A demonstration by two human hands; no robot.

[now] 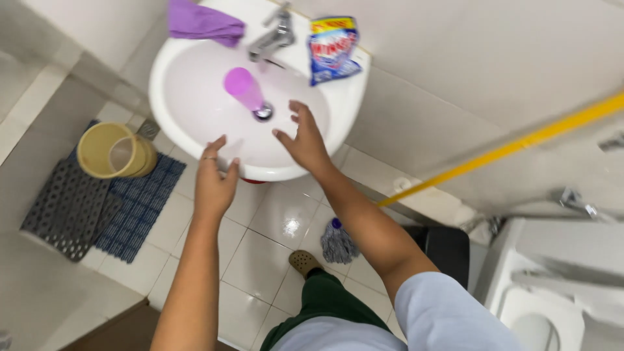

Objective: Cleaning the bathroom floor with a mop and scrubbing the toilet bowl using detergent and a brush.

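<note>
Both our hands point(214, 179) point(303, 140) hover, fingers spread and empty, over the sink point(170, 78); the pink cup point(244, 88), probably light plastic, suits gripping mid-body.

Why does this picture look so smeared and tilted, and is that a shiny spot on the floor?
Head view: motion blur softens the left hand, the right hand and the pink cup in the white sink; the wide lens tilts the walls and bends lines; glare shows as a bright spot on the floor tiles; lighting is otherwise even, with faint shadows.
</note>
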